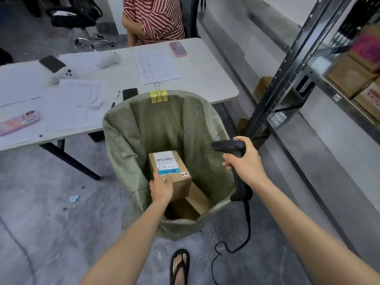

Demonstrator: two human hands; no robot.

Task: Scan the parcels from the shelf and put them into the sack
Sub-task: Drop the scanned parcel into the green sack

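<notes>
Left hand (161, 187) on parcel (174, 173) inside sack (127, 140)

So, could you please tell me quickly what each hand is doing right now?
Left hand: holding the labelled cardboard parcel inside the green sack.
Right hand: gripping the black barcode scanner.

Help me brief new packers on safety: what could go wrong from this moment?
1. The left hand grips the box by one end only, above a second box in the sack; it could slip and land hard.
2. The scanner cable loops on the floor by the foot, so a step might snag it.
3. One clip holds the sack open; a tug may free it.
</notes>
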